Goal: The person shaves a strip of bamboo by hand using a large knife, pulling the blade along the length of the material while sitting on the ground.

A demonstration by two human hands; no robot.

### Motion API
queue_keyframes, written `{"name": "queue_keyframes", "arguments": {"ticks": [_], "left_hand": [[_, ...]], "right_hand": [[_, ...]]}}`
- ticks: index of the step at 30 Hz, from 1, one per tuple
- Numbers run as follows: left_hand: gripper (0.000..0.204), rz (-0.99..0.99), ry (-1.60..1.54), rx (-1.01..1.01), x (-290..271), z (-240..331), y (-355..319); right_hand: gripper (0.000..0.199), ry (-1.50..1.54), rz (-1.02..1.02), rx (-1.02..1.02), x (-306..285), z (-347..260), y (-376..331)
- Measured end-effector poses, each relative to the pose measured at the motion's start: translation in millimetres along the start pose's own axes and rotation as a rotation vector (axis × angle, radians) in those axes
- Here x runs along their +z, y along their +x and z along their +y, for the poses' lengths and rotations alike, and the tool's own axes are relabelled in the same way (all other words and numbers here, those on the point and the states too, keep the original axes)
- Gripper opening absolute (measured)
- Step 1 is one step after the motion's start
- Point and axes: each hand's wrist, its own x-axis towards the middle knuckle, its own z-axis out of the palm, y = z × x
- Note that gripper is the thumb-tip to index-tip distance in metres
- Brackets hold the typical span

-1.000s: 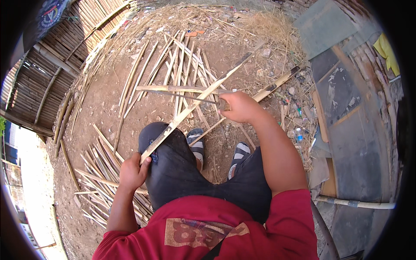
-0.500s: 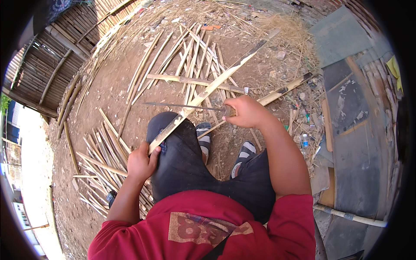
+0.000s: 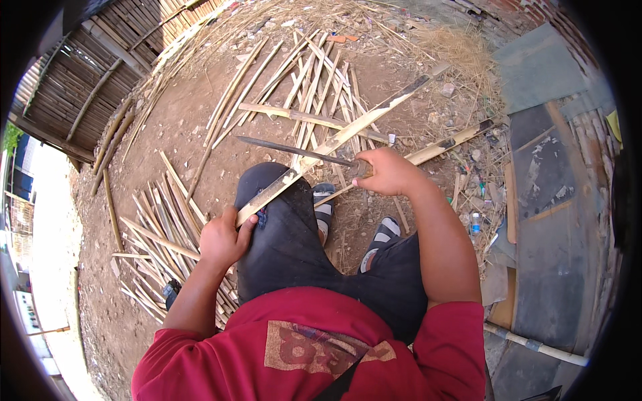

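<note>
A long split bamboo strip (image 3: 364, 122) slants from my left knee up toward the far right. My left hand (image 3: 225, 239) is closed round its near end, beside the thigh of my dark trousers (image 3: 294, 220). My right hand (image 3: 389, 172) grips the short handle of a long knife (image 3: 273, 145). Its dark, narrow blade points left and lies across the strip just beyond my knee. Whether the edge bites into the bamboo cannot be made out.
Several thin bamboo strips (image 3: 164, 217) are heaped at my left, and more slats (image 3: 314, 87) lie scattered ahead. A thicker bamboo piece (image 3: 448, 142) rests at the right. Dark sheets (image 3: 545, 200) line the right side; a bamboo wall (image 3: 80, 93) stands far left.
The knife blade has turned, showing broader, and its tip now sits a little farther up. Both hands keep their holds. The whole view has shifted slightly.
</note>
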Motion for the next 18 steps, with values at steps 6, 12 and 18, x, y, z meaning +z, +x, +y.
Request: {"name": "queue_keyframes", "arguments": {"ticks": [6,12,18], "left_hand": [[0.052,0.025,-0.06,0.024,5,1,2],[0.049,0.012,-0.104,0.023,4,1,2],[0.057,0.128,-0.181,-0.075,1,-35,-1]], "right_hand": [[0.055,0.394,0.355,0.194,-28,64,-16],[0.05,0.11,0.207,-0.041,-1,24,-7],[0.05,0.293,0.415,0.087,-32,55,-33]]}}
